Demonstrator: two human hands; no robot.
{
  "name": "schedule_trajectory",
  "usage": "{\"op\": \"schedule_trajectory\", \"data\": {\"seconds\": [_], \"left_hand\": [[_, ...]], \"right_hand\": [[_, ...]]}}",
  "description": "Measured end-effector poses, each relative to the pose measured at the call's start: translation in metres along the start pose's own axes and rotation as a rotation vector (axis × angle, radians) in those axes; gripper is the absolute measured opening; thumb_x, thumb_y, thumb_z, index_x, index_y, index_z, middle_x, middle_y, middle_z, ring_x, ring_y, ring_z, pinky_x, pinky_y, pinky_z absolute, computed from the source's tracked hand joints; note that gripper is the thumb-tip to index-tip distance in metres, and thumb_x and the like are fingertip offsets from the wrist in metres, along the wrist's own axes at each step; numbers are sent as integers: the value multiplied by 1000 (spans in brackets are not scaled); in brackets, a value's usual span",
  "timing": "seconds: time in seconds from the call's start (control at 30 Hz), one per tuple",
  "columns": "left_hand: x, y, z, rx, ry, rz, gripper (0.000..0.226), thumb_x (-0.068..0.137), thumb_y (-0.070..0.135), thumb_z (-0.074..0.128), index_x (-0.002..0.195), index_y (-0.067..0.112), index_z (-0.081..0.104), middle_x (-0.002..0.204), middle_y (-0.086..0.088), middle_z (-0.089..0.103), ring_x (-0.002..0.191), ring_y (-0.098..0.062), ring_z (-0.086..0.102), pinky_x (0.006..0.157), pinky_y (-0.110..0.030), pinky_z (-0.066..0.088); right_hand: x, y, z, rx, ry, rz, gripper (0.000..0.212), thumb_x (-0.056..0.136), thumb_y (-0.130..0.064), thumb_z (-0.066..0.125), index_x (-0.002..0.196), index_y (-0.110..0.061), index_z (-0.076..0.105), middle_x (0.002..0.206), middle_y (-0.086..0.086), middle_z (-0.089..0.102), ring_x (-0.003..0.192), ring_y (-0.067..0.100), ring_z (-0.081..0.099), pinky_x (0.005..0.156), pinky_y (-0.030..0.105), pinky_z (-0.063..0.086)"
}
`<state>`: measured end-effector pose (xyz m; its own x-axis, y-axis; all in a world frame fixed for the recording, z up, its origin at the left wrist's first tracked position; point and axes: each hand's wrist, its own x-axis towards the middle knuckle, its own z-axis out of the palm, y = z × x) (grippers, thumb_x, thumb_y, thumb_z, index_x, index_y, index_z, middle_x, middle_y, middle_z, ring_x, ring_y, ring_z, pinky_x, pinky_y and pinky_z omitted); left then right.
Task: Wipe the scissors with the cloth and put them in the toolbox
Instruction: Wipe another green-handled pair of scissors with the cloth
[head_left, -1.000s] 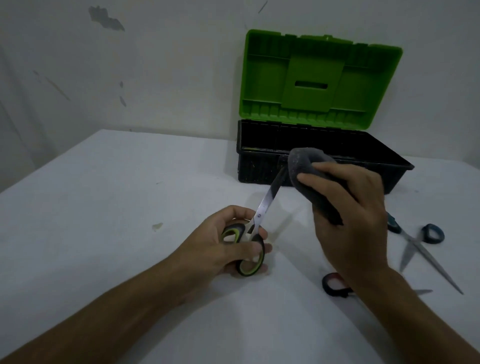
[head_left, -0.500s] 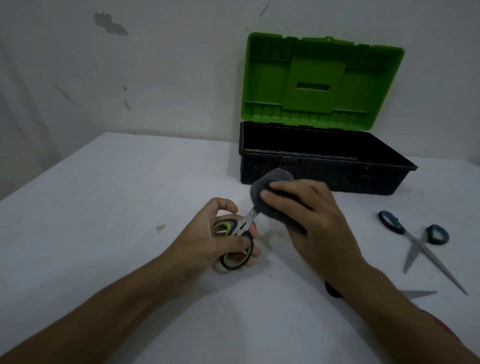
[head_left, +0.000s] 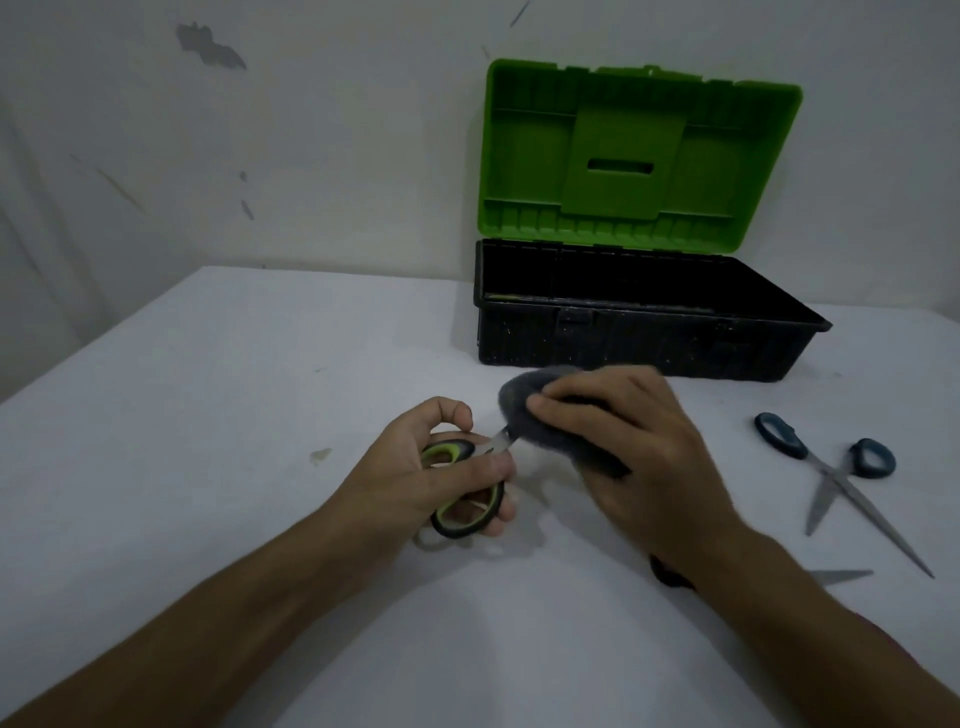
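Note:
My left hand (head_left: 441, 478) grips the green-and-black handles of a pair of scissors (head_left: 462, 514), blades pointing up and right. My right hand (head_left: 623, 447) holds a grey cloth (head_left: 519, 400) wrapped around the blades close to the pivot, so only a short bit of steel shows. The toolbox (head_left: 644, 343), black with its green lid standing open, sits at the back of the white table, beyond both hands.
Blue-handled scissors (head_left: 841, 473) lie open on the table to the right. Another pair with a dark handle (head_left: 670, 574) lies partly hidden under my right forearm, its blade tip showing. A small stain (head_left: 320, 455) marks the table at left.
My right hand with the cloth has slid down the blades from the tips toward the pivot and my left hand. The scissors have tilted lower.

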<state>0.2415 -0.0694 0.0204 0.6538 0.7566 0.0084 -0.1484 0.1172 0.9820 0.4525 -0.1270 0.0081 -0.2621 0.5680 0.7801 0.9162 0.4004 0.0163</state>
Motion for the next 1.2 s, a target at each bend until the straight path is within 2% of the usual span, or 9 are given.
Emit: {"op": "schedule_trajectory", "data": {"seconds": [0.13, 0.23, 0.37, 0.43, 0.63, 0.8, 0.9, 1.07, 1.2], "left_hand": [[1, 4, -3, 78, -26, 23, 42, 70, 14, 74, 98, 13, 43, 77, -14, 69, 60, -31, 67, 54, -34, 56], [4, 3, -4, 148, 5, 8, 44, 69, 18, 77, 100, 16, 46, 78, -14, 71, 62, -35, 68, 58, -39, 56], [5, -3, -8, 172, 45, 37, 39, 77, 8, 76, 95, 17, 43, 75, -16, 69, 58, -37, 67, 57, -38, 54], [4, -2, -10, 211, 41, 70, 37, 81, 3, 73, 93, 17, 41, 76, -15, 68, 58, -35, 67, 56, -38, 54], [4, 0, -9, 234, 24, 89, 38, 83, 0, 70, 90, 15, 37, 78, -13, 68, 56, -33, 66, 54, -34, 53], [-2, 6, -4, 265, 19, 112, 39, 76, 15, 74, 94, 14, 40, 76, -20, 70, 57, -35, 68, 57, -41, 56], [-1, 7, -8, 231, 23, 103, 40, 77, 14, 79, 91, 15, 42, 80, -20, 70, 61, -37, 68, 59, -46, 56], [1, 10, -5, 205, 30, 61, 35, 76, 9, 74, 98, 12, 47, 84, -19, 69, 65, -37, 70, 58, -39, 57], [25, 26, -1, 397, 56, 158, 25, 82, 7, 72, 104, 10, 59, 82, -12, 75, 69, -29, 74, 64, -28, 59]], "right_hand": [[-2, 18, -12, -137, 113, 182, 38, 78, 3, 74, 116, -2, 68, 114, 13, 65, 103, 31, 55, 98, 19, 35], [0, 9, -14, -144, 173, 130, 35, 81, 1, 71, 116, 0, 67, 113, 15, 65, 103, 32, 55, 100, 21, 34], [3, -11, 1, -42, -8, -41, 36, 81, -5, 73, 117, -5, 69, 117, 12, 65, 108, 31, 55, 97, 28, 42], [2, -8, 6, -30, -57, -44, 38, 81, -3, 74, 118, -8, 69, 119, 9, 65, 109, 31, 55, 94, 33, 46], [1, 14, -7, -175, 129, 156, 38, 79, 6, 72, 116, -3, 69, 114, 13, 66, 105, 33, 54, 99, 24, 38], [2, -8, -3, -129, 62, -105, 27, 86, -6, 68, 113, -5, 71, 114, 13, 69, 109, 30, 53, 95, 34, 47], [6, -4, 0, -134, 90, -61, 25, 88, -5, 66, 112, -5, 72, 114, 11, 69, 108, 31, 54, 92, 36, 49], [6, 17, -18, -218, 156, 120, 36, 81, 10, 67, 115, -3, 70, 113, 10, 68, 104, 34, 54, 95, 30, 44], [22, 32, -34, -228, 101, 104, 37, 81, 8, 66, 116, -4, 69, 112, 8, 67, 103, 34, 56, 91, 32, 46]]}}
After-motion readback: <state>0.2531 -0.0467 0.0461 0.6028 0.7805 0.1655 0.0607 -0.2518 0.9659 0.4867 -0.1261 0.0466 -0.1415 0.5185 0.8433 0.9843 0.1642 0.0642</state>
